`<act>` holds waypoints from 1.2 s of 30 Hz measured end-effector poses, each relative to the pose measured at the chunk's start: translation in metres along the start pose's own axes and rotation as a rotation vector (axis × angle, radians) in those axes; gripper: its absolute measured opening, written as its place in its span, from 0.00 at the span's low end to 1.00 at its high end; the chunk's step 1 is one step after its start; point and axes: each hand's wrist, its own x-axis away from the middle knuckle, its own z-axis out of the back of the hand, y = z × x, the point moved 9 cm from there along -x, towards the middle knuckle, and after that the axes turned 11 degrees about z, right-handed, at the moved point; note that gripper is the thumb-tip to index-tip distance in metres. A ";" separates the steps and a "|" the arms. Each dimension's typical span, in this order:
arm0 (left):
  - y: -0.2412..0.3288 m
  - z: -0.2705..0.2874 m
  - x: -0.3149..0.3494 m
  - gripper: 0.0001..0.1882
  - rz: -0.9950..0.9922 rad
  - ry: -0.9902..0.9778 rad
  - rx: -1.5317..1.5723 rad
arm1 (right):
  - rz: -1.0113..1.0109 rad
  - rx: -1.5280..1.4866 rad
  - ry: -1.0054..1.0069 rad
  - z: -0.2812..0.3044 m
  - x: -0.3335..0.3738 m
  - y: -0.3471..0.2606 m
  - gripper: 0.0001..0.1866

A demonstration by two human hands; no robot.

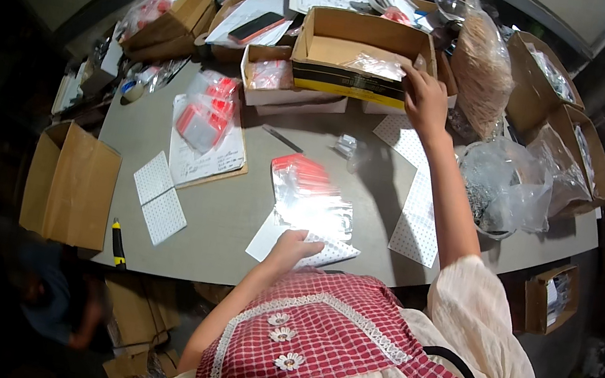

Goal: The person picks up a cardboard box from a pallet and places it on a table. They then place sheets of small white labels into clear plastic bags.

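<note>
My left hand (295, 251) is closed on a sheet of small labels (332, 252), bent up at the near edge of the table. Just beyond it lies a fanned pile of clear zip bags (313, 199) with red tops, partly over a white sheet. My right hand (425, 101) reaches over the right end of an open cardboard box (370, 33). Its fingers are pinched at the edge of a clear plastic bag (377, 65) inside that box; the fingertips are partly hidden.
More red-topped bags (205, 119) lie on a clipboard (231, 156). Label sheets (159, 200) rest left, others (419, 218) right. A utility knife (118, 244) lies at the front-left edge, beside an empty carton (80, 186). A bag-lined bowl (489, 194) and filled bag (483, 71) stand right.
</note>
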 end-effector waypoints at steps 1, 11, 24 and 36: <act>-0.008 0.009 -0.004 0.13 -0.018 0.012 0.021 | 0.035 -0.057 0.063 0.011 0.006 -0.027 0.13; 0.011 0.000 0.013 0.14 -0.133 0.035 0.186 | -0.194 -0.834 -0.697 -0.002 0.193 -0.192 0.14; 0.016 -0.011 0.024 0.13 0.052 -0.020 0.344 | -0.208 -0.694 -0.439 0.017 0.196 -0.201 0.10; 0.006 0.002 0.003 0.10 -0.165 0.064 -0.022 | -0.087 -0.683 -0.332 0.008 0.193 -0.209 0.06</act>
